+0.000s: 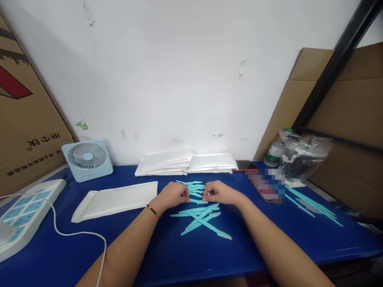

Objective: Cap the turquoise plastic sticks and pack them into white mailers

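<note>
Several slim turquoise eyebrow razors [196, 186] lie side by side between my hands on the blue table. My left hand [177, 194], with a bracelet at its wrist, is closed in a pinch at the left end of the nearest razor [197, 201] of this row. At that razor's right end, the fingers of my right hand [220, 193] are pinched together too. Closer to me, a loose pile of crossed razors [203, 221] rests on the table. My fingers hide parts of the row's ends.
White padded mailers [164, 161] are stacked against the wall; a single mailer [119, 199] lies left. A fan [87, 159], a power strip [26, 215] and its cable stand further left. Rightward are a phone [265, 187], more razors [314, 205], a bottle [273, 154] and a plastic bag [308, 155].
</note>
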Tool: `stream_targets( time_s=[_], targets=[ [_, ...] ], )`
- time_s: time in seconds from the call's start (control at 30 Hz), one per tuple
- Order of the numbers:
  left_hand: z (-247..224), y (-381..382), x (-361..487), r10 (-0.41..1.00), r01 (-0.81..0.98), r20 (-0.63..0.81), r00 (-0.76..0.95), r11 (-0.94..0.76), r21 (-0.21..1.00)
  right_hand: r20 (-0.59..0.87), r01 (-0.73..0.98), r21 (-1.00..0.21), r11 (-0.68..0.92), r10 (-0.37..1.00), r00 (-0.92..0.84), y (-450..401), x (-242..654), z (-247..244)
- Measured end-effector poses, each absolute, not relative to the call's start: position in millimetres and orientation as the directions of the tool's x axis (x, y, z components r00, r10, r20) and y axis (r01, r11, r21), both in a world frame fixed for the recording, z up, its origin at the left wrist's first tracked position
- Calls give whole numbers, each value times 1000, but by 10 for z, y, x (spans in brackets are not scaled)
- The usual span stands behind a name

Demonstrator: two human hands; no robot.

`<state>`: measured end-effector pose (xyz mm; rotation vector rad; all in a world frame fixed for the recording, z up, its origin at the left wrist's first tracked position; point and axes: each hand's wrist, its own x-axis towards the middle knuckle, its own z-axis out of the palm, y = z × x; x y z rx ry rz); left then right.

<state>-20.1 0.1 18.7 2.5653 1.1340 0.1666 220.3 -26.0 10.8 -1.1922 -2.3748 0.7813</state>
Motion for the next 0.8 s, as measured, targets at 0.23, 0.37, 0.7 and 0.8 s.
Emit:
stream_targets(
  time_s=[0.23, 0.37, 0.7, 0.8],
  targets=[
    [164, 54, -88, 752, 684, 114, 650, -644, 343, 119, 637, -588, 499, 832, -542, -210, 2323, 123],
    [124, 112, -134, 798, 743, 127, 588, -596, 303, 128, 726, -547, 417, 898, -421, -164, 2479, 141],
    [226, -93, -83, 768, 629, 115, 630, -592, 504, -59, 631, -583, 511, 748, -661, -274, 2481, 210],
    [256, -193, -24, 718, 596, 26, 695, -597, 537, -47, 600, -633, 489, 750, -660, -264, 2487, 207]
  ],
)
